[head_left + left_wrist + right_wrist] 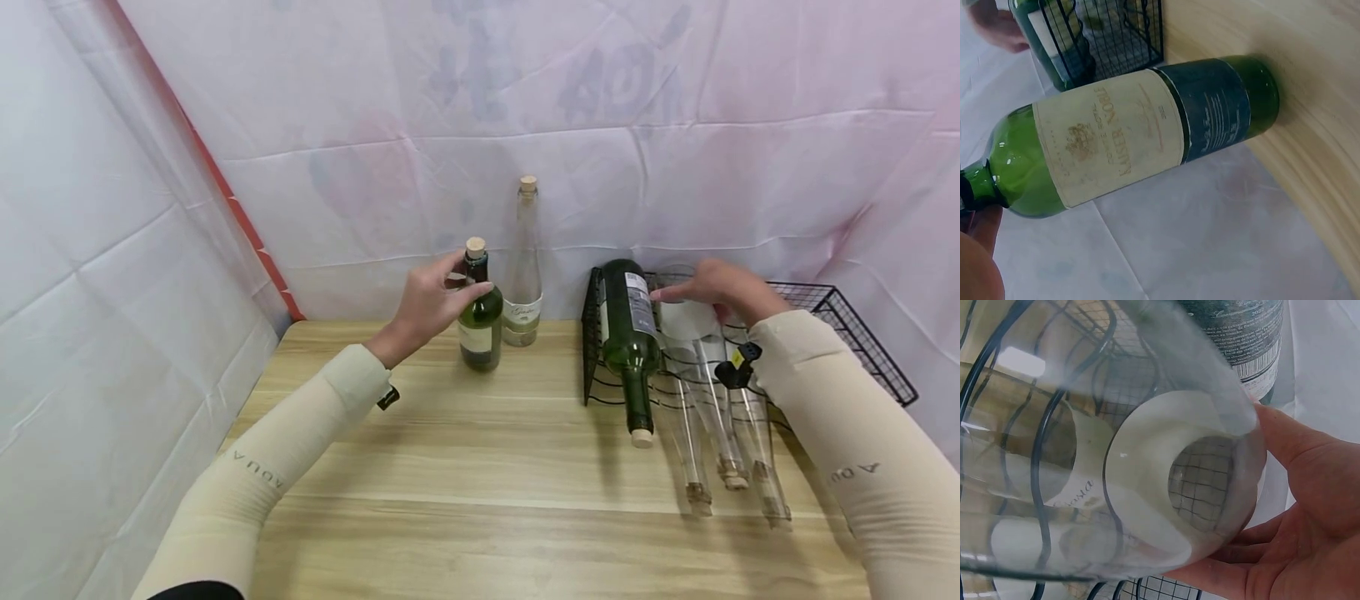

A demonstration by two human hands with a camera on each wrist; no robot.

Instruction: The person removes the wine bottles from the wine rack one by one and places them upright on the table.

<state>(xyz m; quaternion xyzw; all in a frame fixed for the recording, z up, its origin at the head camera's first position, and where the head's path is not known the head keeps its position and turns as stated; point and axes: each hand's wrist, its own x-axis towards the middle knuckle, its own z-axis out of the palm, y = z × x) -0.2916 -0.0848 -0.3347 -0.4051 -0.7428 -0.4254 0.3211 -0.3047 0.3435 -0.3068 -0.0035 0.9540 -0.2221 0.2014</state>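
Note:
My left hand pinches the neck of a green wine bottle, whose base meets the wooden table. In the left wrist view, this bottle shows a cream label above a dark one, and a thumb lies at its neck. Over at the wire rack, my right hand holds the base end of a clear glass bottle, thumb on one side and fingers on the other. That bottle lies on the rack among other clear bottles, neck toward the front.
Beside the held green bottle stands a tall clear corked bottle. Another green bottle lies on the rack's left side, its corked neck overhanging the front. White sheeting hangs behind the wooden table.

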